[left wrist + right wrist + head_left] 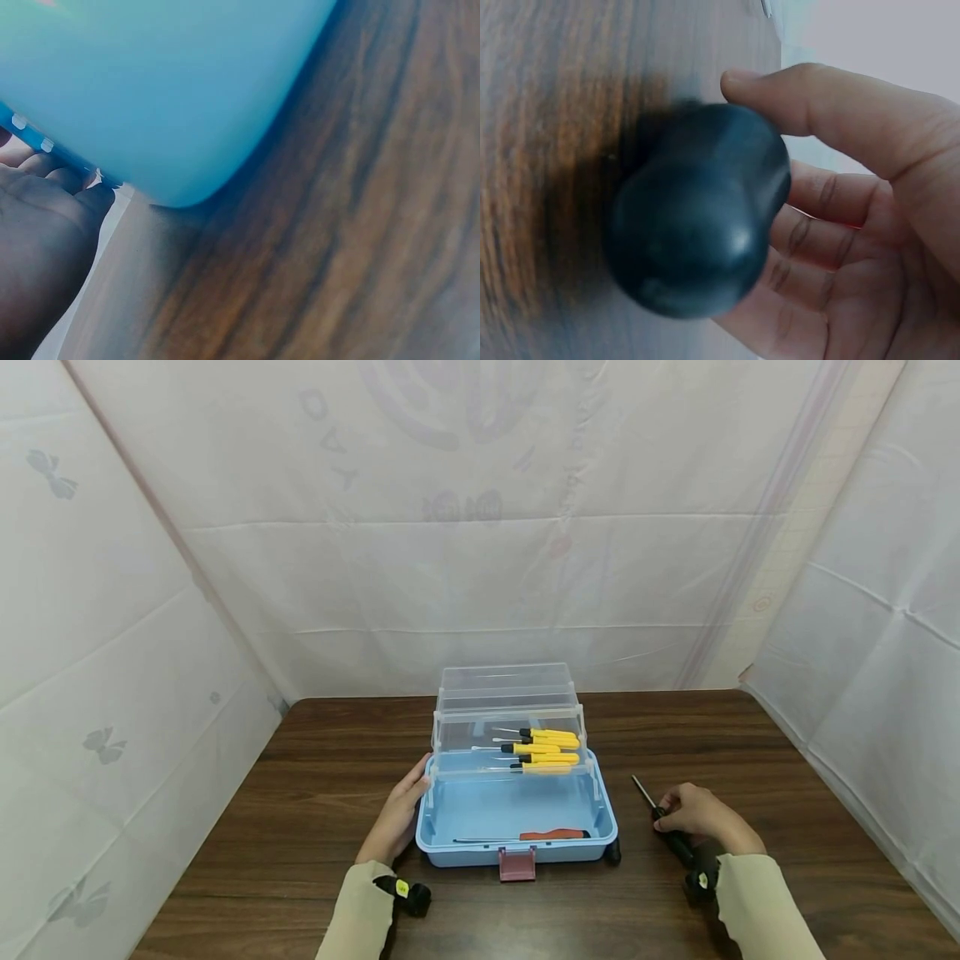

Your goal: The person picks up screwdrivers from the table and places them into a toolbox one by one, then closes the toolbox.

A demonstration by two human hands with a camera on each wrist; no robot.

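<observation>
A light-blue toolbox [517, 857] sits in the middle of the table with its clear lid [504, 677] raised at the back. My left hand [397, 814] holds its left side, fingers at the rim; the left wrist view has the blue wall [187, 97] close up, with the hand [45, 240] at its edge. To the right of the box, my right hand [697, 814] pinches a screwdriver [678, 847] with a black handle, its metal shaft pointing away toward the back left. The round end of that handle [690, 240] fills much of the right wrist view.
Several yellow-and-black screwdrivers [551, 758] lie in the box's clear upper tray. A red-and-black screwdriver [555, 834] lies along the front inside. A pink latch [517, 865] hangs open at the front. Against the right front corner is a black handle [612, 852]. White sheeting [480, 577] encloses the table.
</observation>
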